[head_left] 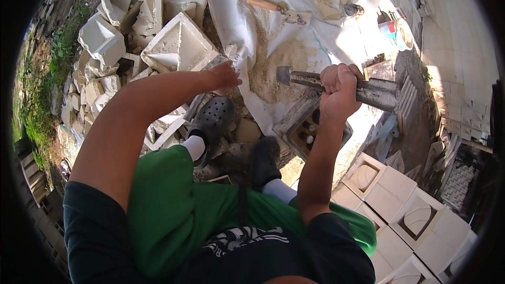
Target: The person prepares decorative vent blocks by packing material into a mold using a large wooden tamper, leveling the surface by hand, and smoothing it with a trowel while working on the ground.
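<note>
My right hand (339,92) is wrapped round a long, narrow grey tool (305,78) crusted with dried material. A dark, blocky end like a hammer head points left; a wider, plank-like grey part (376,93) shows on the other side of my fist, and I cannot tell whether it belongs to the tool. My left hand (225,77) reaches out over a grey strip at the edge of the rubble, its fingers loosely bent and apart. Beside it lies a pale, square, hollow block (176,47). Below my right hand stands a dark-framed grey mould (305,134) with round openings.
Broken pale blocks (102,39) heap up at the left. A dusty white sheet (226,16) carries sand and a wooden-handled trowel (265,4). A bucket (402,34) stands at the far right. Rows of pale square blocks (392,192) lie near right. My clogs (210,123) stand amid rubble.
</note>
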`<state>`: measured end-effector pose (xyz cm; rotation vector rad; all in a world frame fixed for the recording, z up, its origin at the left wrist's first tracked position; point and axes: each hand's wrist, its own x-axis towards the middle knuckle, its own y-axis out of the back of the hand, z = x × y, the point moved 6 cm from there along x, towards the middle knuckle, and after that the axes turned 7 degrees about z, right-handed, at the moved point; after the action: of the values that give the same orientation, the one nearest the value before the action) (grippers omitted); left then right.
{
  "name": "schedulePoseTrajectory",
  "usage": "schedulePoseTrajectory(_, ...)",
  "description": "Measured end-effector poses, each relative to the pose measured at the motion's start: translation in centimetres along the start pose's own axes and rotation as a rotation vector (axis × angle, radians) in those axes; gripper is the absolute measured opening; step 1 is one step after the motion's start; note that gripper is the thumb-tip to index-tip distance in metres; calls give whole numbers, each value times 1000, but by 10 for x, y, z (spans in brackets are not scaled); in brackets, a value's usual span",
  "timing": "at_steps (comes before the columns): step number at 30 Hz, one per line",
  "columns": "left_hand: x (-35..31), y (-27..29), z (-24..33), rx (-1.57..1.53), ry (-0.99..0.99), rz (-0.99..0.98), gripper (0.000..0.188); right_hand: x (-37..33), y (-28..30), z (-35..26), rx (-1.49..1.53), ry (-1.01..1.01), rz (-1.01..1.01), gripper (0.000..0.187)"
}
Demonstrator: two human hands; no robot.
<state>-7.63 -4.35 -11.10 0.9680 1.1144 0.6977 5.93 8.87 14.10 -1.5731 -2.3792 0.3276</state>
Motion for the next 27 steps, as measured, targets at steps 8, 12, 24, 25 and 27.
schedulePoseTrajectory(8,3,-6,-1,-7,1,-2,31,2,17,102,-265,-166,-78,21)
schedulePoseTrajectory(12,4,-8,-3,-42,8,-75,29,1,0,13,-56,-50,-56,30)
schedulePoseTrajectory(24,-7,-26,-1,-595,403,82,32,1,18,73,-208,-115,52,32)
schedulePoseTrajectory(25,-8,-34,-3,-739,513,156,32,1,9,52,-159,-93,65,32)
schedulePoseTrajectory(27,-10,-27,4,-804,510,136,32,-4,2,10,-119,-36,106,32)
